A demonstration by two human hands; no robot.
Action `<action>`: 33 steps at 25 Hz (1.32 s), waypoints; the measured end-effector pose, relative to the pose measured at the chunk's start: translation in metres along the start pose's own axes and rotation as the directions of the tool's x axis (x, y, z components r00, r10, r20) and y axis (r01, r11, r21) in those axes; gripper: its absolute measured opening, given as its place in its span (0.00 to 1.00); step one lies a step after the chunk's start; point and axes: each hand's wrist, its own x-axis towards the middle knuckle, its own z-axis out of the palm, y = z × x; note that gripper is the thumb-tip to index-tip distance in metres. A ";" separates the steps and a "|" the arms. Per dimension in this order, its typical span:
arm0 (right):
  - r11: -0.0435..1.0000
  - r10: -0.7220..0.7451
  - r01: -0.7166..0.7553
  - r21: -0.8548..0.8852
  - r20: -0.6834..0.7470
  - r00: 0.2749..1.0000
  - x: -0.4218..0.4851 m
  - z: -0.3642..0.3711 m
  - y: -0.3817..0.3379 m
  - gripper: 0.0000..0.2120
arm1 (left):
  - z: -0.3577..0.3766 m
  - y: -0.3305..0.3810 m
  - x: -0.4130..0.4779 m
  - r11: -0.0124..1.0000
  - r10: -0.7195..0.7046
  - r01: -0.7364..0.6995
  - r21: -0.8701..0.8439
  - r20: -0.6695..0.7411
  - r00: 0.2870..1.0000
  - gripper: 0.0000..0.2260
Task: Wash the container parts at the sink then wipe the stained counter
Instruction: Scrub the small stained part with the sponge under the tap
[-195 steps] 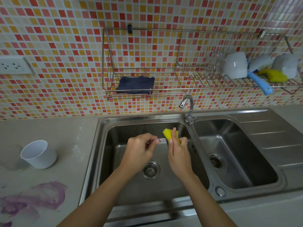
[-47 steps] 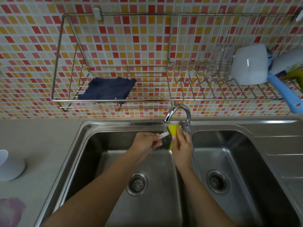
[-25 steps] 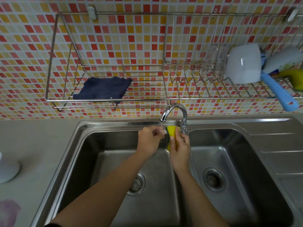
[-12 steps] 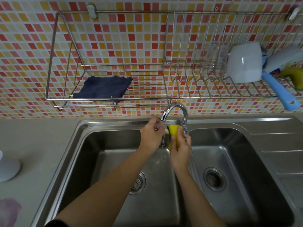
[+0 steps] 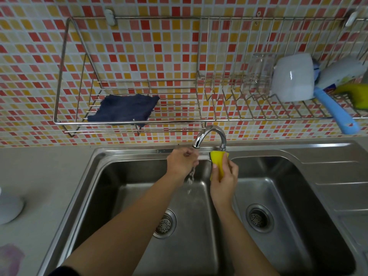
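Observation:
My left hand (image 5: 182,163) is closed around a small pale container part (image 5: 202,156) right under the tap spout (image 5: 209,136), and water runs off the hand into the left sink basin (image 5: 119,198). Most of the part is hidden by my fingers. My right hand (image 5: 224,179) grips a yellow sponge (image 5: 218,162) upright, just right of the stream. A white container (image 5: 9,210) stands on the counter at the far left edge. A purple stain (image 5: 11,257) marks the counter at bottom left.
A wire wall rack (image 5: 129,121) above the sink holds a dark blue cloth (image 5: 124,109), a clear glass (image 5: 257,74), a white cup (image 5: 292,77), a blue-handled tool (image 5: 336,114) and a yellow item (image 5: 356,94). The right basin (image 5: 298,196) and drainboard (image 5: 342,176) lie to the right.
My left hand has carried the small part up under the spout and water now runs over it. My right hand with the sponge has drawn slightly to the right of it.

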 end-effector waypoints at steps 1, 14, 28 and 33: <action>1.000 -0.010 0.010 0.001 0.000 1.000 0.000 0.000 0.000 0.24 | 0.000 -0.001 -0.001 0.996 -0.065 0.067 -0.051 0.032 0.997 0.04; 0.999 0.004 -0.005 0.033 0.036 0.999 0.004 0.008 -0.006 0.22 | -0.008 0.003 0.000 0.943 -0.274 0.275 -0.185 0.036 0.961 0.04; 0.993 0.073 -0.079 0.090 0.068 0.995 -0.009 0.021 -0.018 0.21 | -0.024 0.005 0.000 0.925 -0.338 0.333 -0.183 0.001 0.941 0.05; 0.994 -0.001 -0.013 0.113 0.117 0.993 -0.009 0.023 -0.022 0.21 | -0.023 0.008 0.000 0.954 -0.275 0.269 -0.132 -0.035 0.961 0.02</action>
